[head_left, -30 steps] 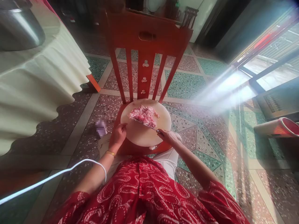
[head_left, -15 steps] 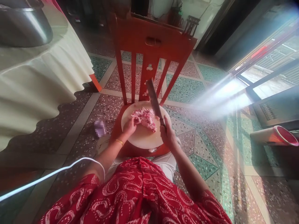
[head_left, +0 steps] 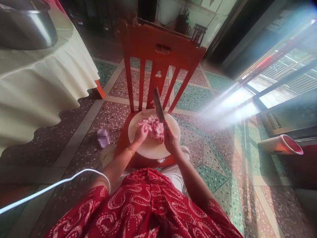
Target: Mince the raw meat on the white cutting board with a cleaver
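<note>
Two hands on the chopping job, meat right in the middle.

Your right hand (head_left: 170,140) is wrapped around the handle of a cleaver (head_left: 158,107), blade lifted and tilted up over the pile. Your left hand (head_left: 141,133) has its fingers curled loosely onto the near-left edge of the minced pink meat (head_left: 155,127). That heap sits on a round pale cutting board (head_left: 151,148), which rests on the seat of a red wooden chair (head_left: 160,53).

Steel pot (head_left: 27,26) on cream tablecloth (head_left: 42,79) — red bin (head_left: 282,145) on floor.
</note>
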### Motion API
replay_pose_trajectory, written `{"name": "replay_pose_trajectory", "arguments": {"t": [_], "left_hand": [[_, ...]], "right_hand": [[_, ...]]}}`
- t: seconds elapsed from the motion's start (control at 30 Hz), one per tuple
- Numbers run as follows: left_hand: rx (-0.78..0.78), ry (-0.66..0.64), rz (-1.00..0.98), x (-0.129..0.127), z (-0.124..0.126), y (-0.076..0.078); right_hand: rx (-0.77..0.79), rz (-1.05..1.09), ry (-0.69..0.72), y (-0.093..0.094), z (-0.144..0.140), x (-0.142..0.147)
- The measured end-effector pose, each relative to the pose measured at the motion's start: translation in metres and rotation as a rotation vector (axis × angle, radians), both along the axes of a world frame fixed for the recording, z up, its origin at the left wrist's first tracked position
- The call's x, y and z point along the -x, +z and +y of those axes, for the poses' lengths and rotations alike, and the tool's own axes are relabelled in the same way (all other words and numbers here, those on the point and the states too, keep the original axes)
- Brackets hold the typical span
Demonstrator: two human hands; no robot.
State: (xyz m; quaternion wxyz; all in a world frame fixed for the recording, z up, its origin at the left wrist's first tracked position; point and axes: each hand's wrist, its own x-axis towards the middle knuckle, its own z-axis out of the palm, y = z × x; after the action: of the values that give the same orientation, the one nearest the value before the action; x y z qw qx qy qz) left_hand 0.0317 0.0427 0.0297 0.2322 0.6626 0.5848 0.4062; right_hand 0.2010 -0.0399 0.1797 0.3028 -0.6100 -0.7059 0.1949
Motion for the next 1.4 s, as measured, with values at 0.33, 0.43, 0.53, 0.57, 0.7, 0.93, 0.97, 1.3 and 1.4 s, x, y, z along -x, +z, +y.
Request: {"name": "replay_pose_trajectory", "arguments": {"t": [0.33,0.43,0.53,0.57,0.7,0.93,0.97,1.3,1.4], "left_hand": [[-0.152,0.092,0.023,0.025,-0.013,0.016],[-0.086,0.152,0.019,0.044,-0.033,-0.001],[-0.038,0.160,-0.032,0.044,-0.039,-0.014],[-0.033,0.165,-0.050,0.042,-0.037,-0.017],[-0.040,0.210,-0.098,0.032,-0.026,-0.025],[0.009,0.168,-0.075,0.029,-0.029,-0.026],[0.015,0.164,-0.079,0.029,-0.030,-0.025],[-0.019,0.176,-0.080,0.028,-0.032,-0.027],[-0.026,0.144,-0.093,0.029,-0.032,-0.027]], "right_hand": [[-0.150,-0.036,0.069,-0.030,0.012,0.018],[0.086,-0.105,0.143,-0.062,0.014,0.014],[0.159,-0.116,0.132,-0.043,0.007,0.008],[0.145,-0.108,0.126,-0.029,0.004,0.008],[-0.046,-0.068,0.047,0.000,0.001,0.014],[0.206,-0.134,0.094,-0.051,0.000,0.009],[0.223,-0.126,0.082,-0.044,-0.001,0.007],[0.179,-0.170,0.106,-0.043,-0.001,0.021],[0.248,-0.184,0.102,-0.037,-0.005,0.011]]}}
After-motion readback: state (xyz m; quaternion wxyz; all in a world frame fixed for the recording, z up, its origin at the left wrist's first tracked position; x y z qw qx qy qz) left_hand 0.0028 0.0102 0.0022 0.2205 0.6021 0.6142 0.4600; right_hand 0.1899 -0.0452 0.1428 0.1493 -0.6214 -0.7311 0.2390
